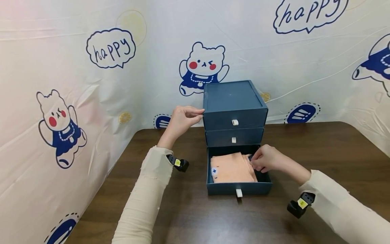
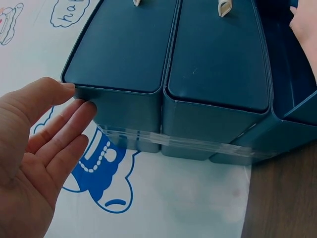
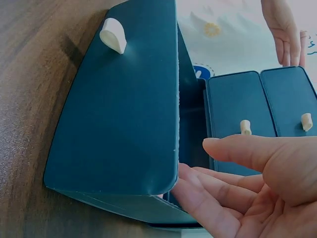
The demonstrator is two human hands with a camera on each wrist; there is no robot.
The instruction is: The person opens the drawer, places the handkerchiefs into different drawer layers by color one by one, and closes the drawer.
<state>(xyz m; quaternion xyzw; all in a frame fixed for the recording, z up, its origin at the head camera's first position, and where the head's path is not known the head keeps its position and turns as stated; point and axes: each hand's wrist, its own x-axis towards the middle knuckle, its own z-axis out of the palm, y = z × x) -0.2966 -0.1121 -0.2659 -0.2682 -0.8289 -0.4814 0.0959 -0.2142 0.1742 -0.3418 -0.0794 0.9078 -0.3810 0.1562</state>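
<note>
A dark blue three-tier drawer box stands on the table. Its bottom drawer is pulled out and bears a folded peach cloth with a small blue-and-white patch. My left hand touches the box's upper left front corner, thumb at the front edge and fairly straight fingers along the side. Over the drawer's right side, my right hand has its fingertips by the cloth's right edge. From the right wrist, the thumb stands apart from the fingers, whose tips are partly hidden behind the drawer front.
White pull tabs stick out from the drawer fronts. Clear tape runs across the tiers' side. The brown wooden table lies under the box, with a printed white curtain hanging behind and at both sides.
</note>
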